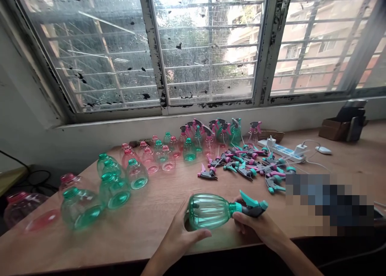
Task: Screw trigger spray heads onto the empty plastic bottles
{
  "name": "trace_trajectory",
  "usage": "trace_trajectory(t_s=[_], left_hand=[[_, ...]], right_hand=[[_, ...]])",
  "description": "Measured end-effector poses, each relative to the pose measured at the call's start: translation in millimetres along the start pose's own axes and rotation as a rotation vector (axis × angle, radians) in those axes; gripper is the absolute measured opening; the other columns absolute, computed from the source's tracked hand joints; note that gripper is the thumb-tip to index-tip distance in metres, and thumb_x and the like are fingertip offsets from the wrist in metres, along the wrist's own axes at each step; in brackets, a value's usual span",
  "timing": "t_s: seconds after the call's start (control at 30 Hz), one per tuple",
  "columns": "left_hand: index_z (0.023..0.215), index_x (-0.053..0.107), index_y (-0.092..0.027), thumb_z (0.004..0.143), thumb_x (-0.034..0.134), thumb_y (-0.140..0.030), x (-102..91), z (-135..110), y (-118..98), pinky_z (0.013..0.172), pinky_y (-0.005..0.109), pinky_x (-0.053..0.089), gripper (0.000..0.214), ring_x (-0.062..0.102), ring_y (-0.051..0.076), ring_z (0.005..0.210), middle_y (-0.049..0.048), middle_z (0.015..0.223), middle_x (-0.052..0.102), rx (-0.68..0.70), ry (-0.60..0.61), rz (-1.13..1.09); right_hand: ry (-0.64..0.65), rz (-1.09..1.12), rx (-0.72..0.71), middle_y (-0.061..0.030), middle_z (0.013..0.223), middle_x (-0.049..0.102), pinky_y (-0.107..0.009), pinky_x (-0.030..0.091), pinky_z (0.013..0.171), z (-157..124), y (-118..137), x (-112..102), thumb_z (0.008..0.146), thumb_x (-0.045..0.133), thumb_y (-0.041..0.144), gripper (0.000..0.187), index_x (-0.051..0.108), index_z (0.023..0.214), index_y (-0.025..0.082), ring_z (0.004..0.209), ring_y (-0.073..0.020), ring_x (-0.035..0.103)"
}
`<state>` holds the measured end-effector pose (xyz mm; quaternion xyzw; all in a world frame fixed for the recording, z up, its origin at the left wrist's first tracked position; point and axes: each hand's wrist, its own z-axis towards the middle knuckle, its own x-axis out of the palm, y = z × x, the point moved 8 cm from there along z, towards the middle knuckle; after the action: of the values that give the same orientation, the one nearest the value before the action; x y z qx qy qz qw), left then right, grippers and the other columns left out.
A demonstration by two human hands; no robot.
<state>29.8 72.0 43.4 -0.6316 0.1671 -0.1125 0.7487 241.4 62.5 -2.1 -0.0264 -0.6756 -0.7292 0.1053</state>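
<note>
A green see-through spray bottle [209, 210] lies on its side over the wooden table [157, 223], near the front edge. My left hand [181, 235] is curled round its rounded base. My right hand [256, 223] grips the neck, where a teal and grey trigger sprayer head [251, 205] sits on the bottle. Both hands are closed on this one bottle.
Several open green bottles [113, 187] and pink bottles [150, 157] stand at the left and middle. Loose trigger heads [247, 167] lie in a heap at centre right. Capped bottles [217, 133] line the wall. A power strip [283, 150] and a cardboard box [343, 125] sit at the right.
</note>
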Motion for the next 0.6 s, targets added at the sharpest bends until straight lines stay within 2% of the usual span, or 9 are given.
trace_trajectory(t_s=[0.07, 0.13, 0.23, 0.4, 0.5, 0.6], left_hand=[[0.145, 0.046, -0.021, 0.067, 0.09, -0.037, 4.3, -2, -2, 0.112, 0.052, 0.043, 0.091, 0.056, 0.037, 0.13, 0.015, 0.139, 0.062, -0.013, 0.044, -0.074], [0.151, 0.036, -0.024, 0.069, 0.089, -0.034, 5.4, -4, -2, 0.112, 0.049, 0.043, 0.097, 0.053, 0.034, 0.133, 0.0138, 0.142, 0.059, -0.03, 0.05, -0.113], [0.156, 0.02, -0.03, 0.075, 0.084, -0.026, 6.7, -8, -3, 0.116, 0.047, 0.039, 0.103, 0.047, 0.031, 0.139, 0.0112, 0.15, 0.052, -0.031, 0.07, -0.097], [0.157, 0.012, -0.032, 0.082, 0.077, -0.027, 5.4, -12, -2, 0.117, 0.05, 0.037, 0.1, 0.05, 0.03, 0.137, 0.0114, 0.154, 0.046, -0.017, 0.077, -0.035], [0.157, 0.018, -0.028, 0.082, 0.078, -0.03, 4.6, -12, -4, 0.117, 0.054, 0.035, 0.095, 0.045, 0.033, 0.14, 0.0135, 0.155, 0.044, 0.006, 0.067, -0.003], [0.151, 0.035, -0.025, 0.082, 0.079, -0.033, 6.0, -11, -8, 0.117, 0.054, 0.035, 0.082, 0.046, 0.036, 0.139, 0.0132, 0.147, 0.053, 0.02, 0.079, 0.041]], right_hand=[[0.01, -0.018, -0.018, 0.0036, 0.054, 0.06, -0.028, 0.041, 0.052, -1, 2, 0, 0.075, 0.077, 0.058, 0.044, 0.06, 0.087, 0.019, 0.05, -0.0133, 0.051], [0.005, -0.048, -0.018, 0.0051, 0.053, 0.058, -0.028, 0.042, 0.051, -3, 2, -2, 0.077, 0.077, 0.057, 0.042, 0.06, 0.088, 0.019, 0.049, -0.0126, 0.049], [-0.021, -0.087, -0.002, 0.007, 0.051, 0.053, -0.028, 0.046, 0.051, -5, 1, -5, 0.077, 0.078, 0.053, 0.041, 0.062, 0.094, 0.019, 0.049, -0.0129, 0.047], [-0.033, -0.087, -0.034, 0.0071, 0.054, 0.055, -0.028, 0.048, 0.051, -6, 5, -2, 0.073, 0.078, 0.056, 0.042, 0.059, 0.092, 0.023, 0.049, -0.0145, 0.051], [-0.028, -0.136, -0.048, 0.0076, 0.053, 0.056, -0.028, 0.048, 0.05, -6, 10, 0, 0.074, 0.078, 0.054, 0.04, 0.058, 0.094, 0.025, 0.047, -0.0155, 0.053], [0.001, -0.208, -0.045, 0.007, 0.056, 0.058, -0.027, 0.049, 0.05, -8, 14, 4, 0.075, 0.078, 0.047, 0.035, 0.06, 0.096, 0.025, 0.05, -0.0169, 0.057]])
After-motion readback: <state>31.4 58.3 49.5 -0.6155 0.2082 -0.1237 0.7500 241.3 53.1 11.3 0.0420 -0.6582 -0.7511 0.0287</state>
